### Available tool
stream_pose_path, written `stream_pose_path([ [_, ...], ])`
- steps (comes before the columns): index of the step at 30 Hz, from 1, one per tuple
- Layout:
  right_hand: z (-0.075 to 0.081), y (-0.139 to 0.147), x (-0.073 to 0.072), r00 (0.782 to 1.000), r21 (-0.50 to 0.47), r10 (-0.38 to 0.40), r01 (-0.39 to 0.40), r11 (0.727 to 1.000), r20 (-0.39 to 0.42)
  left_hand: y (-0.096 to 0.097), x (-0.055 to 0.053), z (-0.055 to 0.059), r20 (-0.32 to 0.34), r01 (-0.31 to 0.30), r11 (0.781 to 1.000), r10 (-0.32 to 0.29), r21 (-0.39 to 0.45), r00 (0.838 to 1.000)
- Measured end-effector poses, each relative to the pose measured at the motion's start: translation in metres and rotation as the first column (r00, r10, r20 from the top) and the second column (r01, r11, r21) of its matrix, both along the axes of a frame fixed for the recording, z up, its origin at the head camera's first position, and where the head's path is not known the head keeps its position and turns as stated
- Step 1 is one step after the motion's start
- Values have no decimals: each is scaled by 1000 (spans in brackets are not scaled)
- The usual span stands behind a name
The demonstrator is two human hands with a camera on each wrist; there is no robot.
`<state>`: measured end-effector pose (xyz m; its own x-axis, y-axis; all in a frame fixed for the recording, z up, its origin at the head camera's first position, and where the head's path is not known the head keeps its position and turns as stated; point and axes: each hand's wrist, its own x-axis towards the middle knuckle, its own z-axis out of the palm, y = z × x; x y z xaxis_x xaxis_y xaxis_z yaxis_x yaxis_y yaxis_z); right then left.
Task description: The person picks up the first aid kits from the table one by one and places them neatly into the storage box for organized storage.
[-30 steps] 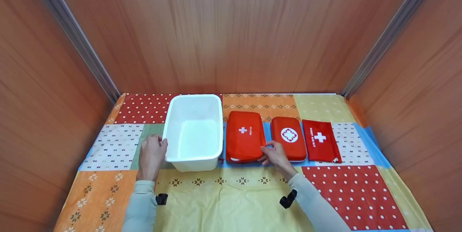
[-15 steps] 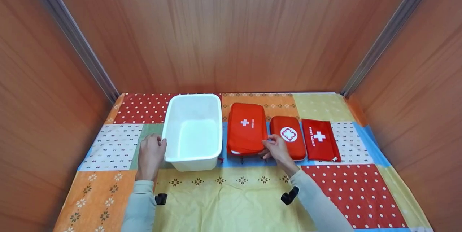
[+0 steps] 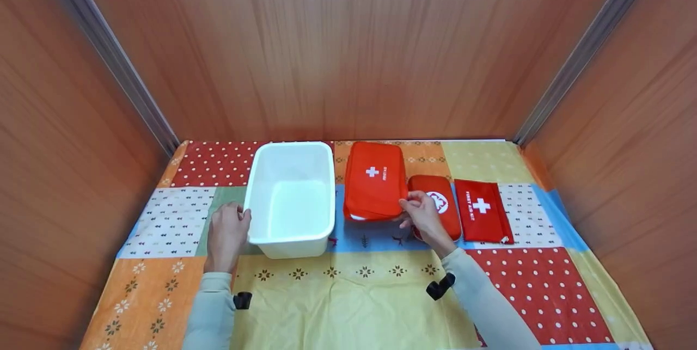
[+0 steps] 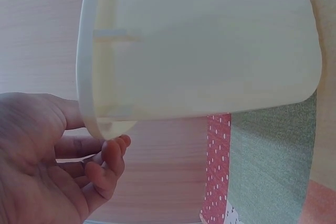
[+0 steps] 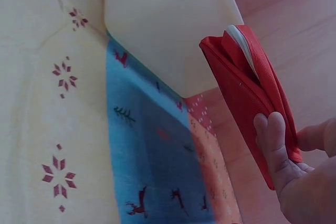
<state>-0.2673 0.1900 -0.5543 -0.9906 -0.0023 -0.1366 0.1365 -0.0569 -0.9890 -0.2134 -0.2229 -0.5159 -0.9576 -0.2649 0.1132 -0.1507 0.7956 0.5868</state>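
A flat red first aid pouch with a white cross is held up off the cloth. My right hand pinches its near right corner; in the right wrist view the thumb lies on one face and the fingers on the other. My left hand holds the left rim of a white plastic tub, its fingertips curled at the rim in the left wrist view. The tub stands upright, with nothing inside it.
Right of the held pouch lies a red first aid case with a round white emblem, partly behind my right hand. Beside it is a flat red first aid kit bag. A patchwork tablecloth covers the table; wooden panels enclose its back and sides.
The pouch in my right hand has risen off the cloth and moved away toward the back panel. The left hand and the tub stay in place.
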Motion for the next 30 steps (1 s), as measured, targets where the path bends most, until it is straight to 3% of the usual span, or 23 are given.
stream_pose_path([
  [10,23,7,-5,1000,8,3,-3,1000,-17,-2,1,3,68,11,999,-14,48,998],
  [20,38,9,-7,999,27,11,-9,1000,-50,-1,3,2,30,15,999,-16,53,999],
  [30,54,5,-6,997,21,34,-32,999,-68,-2,3,3,60,27,998,-31,62,998],
])
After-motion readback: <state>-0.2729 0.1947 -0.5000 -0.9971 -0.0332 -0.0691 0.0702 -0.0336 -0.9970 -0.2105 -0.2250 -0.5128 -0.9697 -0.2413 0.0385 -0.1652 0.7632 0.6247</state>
